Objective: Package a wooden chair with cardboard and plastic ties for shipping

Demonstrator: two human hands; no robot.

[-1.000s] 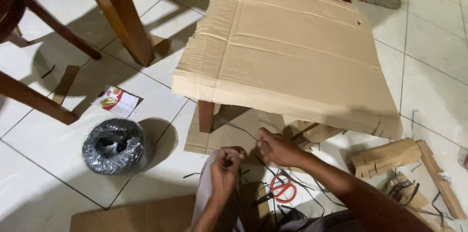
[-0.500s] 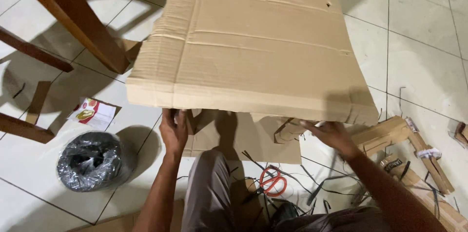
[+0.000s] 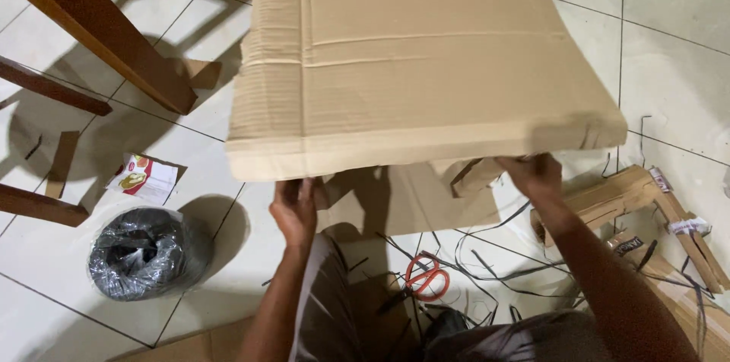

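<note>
— So, where is the cardboard bundle (image 3: 411, 58) sitting, and how are the hands on it?

— It is a thick stack of flattened corrugated sheets, filling the upper middle of the view, with its near edge raised above the tiled floor (image 3: 669, 42). The left hand (image 3: 295, 208) grips under the near left corner, fingers curled up beneath the lowest sheet. The right hand (image 3: 537, 173) does the same at the near right corner, fingers hooked under the edge and mostly hidden by it.

— Why both corners?

— Likely because a stack this wide would sag or slide if held from one side; a hand under each corner keeps the sheets level and together.

— What lies beneath?

— A loose cardboard sheet (image 3: 411, 206) flat on the floor under the near edge, and cut black strapping (image 3: 487, 271) scattered between the person's knees. Orange-handled scissors (image 3: 426, 277) rest among those strands, within easy reach.

— And to the sides?

— A roll of black strapping (image 3: 144, 252) stands left of the left arm, a small printed packet (image 3: 144, 177) beyond it. Folded cardboard scraps (image 3: 646, 210) pile by the right arm. Wooden chair legs (image 3: 106, 31) cross the far left corner.
</note>
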